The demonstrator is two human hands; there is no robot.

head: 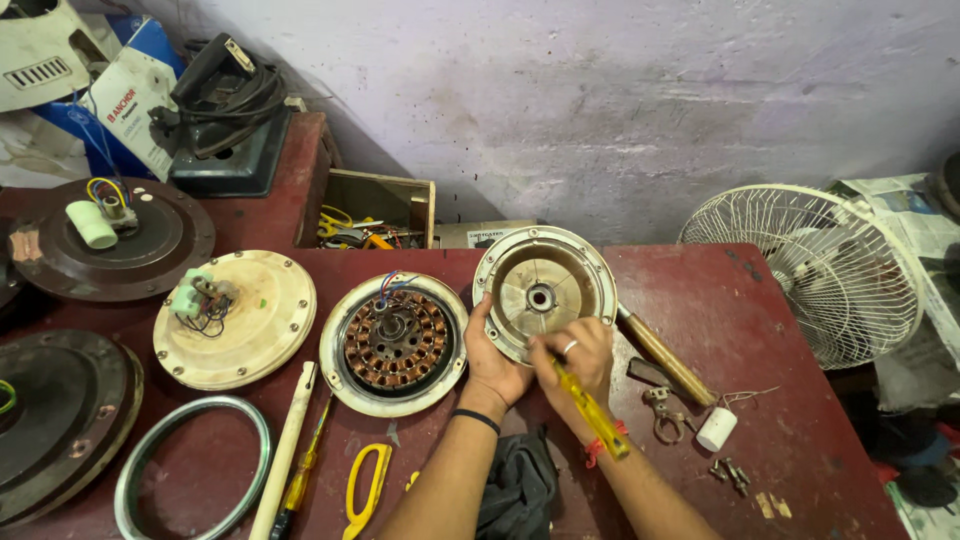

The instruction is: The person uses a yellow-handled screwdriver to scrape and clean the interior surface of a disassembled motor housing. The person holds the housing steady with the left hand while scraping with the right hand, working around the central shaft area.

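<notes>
Fan motor cover (pixel 545 292), tilted just right of the copper-wound stator (pixel 395 342): left hand (pixel 492 362) grips its lower rim; right hand (pixel 578 358) clasps a yellow screwdriver (pixel 592 412). Probably rigid, moderately heavy metal (best held by the rim).

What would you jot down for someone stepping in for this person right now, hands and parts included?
Left hand: props the round cream motor cover upright on the red table, gripping its lower rim.
Right hand: holds a yellow screwdriver, tip at the cover's lower edge.
Done: cover is off; the copper-wound stator lies open just left of it.
Nearby: loose screws and a white capacitor on the right.
Left: whatever is being worked at the cover's rim; I can't see the tip's exact spot.
</notes>
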